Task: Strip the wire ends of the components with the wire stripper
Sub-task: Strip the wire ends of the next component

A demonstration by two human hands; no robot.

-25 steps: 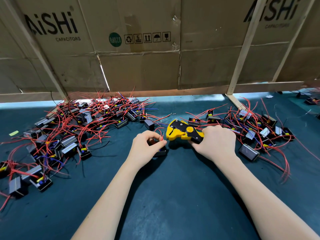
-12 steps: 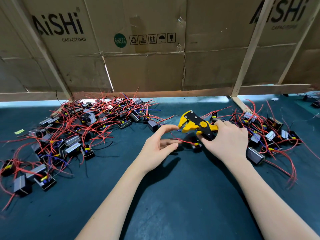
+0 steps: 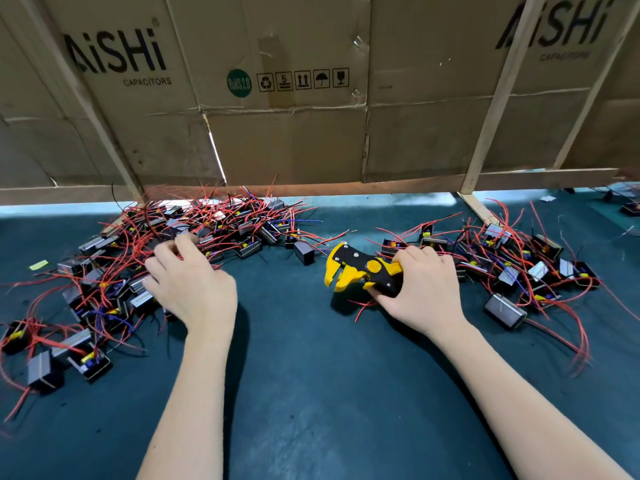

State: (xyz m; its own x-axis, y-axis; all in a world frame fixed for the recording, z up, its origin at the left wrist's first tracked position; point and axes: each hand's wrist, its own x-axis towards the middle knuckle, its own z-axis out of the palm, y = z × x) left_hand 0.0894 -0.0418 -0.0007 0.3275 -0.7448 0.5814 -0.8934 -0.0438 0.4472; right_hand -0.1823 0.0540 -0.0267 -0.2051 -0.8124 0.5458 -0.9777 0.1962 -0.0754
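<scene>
- Right hand (image 3: pixel 424 289): fingers curled round handles of yellow-and-black plastic wire stripper (image 3: pixel 360 270), yellow jaws apart, pointing left, low over dark teal bench (image 3: pixel 311 375)
- Left hand (image 3: pixel 190 282): palm down, fingers spread and loosely bent over left heap of small black box components with red wires (image 3: pixel 114 271); grip on any component cannot tell
- Second heap of red-wired components (image 3: pixel 519 265) just right of stripper
- Brown cardboard wall (image 3: pixel 287 143) behind bench

**Two hands at a wire-stripping bench**

Landmark: a yellow and black wire stripper (image 3: pixel 360 270), gripped at its handles by the right hand (image 3: pixel 424 289), jaws apart and pointing left. Left of it, the left hand (image 3: pixel 192 282) reaches, fingers spread, into a pile of components (image 3: pixel 138 271) with red wires. Right of it lies a second pile (image 3: pixel 519 268). Under it, a dark green mat (image 3: pixel 311 375). Behind it, cardboard boxes (image 3: pixel 287 147) printed "AiSHi Capacitors".
</scene>
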